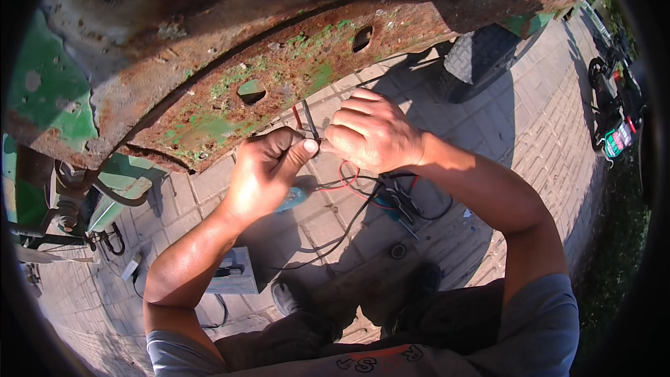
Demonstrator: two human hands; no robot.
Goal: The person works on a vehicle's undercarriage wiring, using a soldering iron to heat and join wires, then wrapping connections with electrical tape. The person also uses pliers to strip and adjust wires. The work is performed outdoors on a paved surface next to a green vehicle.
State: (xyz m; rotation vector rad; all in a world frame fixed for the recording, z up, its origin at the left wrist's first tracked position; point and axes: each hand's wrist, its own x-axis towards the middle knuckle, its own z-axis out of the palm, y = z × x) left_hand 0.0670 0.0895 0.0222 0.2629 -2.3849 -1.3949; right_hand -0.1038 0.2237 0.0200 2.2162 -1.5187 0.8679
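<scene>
On the left, a grey, box-shaped container sits on the pale brick-paved surface, a dark lead lying beside its lower edge; a foot shifting left might snag that lead. Above, the rusty metal panel with flaking green paint has a ragged lower edge; that edge could scrape a knuckle or nick insulation if either hand jerked upward.

The left hand pinches the work between thumb and forefinger, just below the panel's lower edge. Here a thin red wire and a thicker black wire come down to the fingers, side by side. With so little gripped, the ends could slip or twist apart if pulled unevenly.

The right hand is curled into a loose fist close against the left; its fingertips are hidden, so I cannot tell exactly what they pinch. Below it, a slack red wire loop hangs near dark-handled pliers on the paving; it could catch on them and tug at the pinched spot.
</scene>
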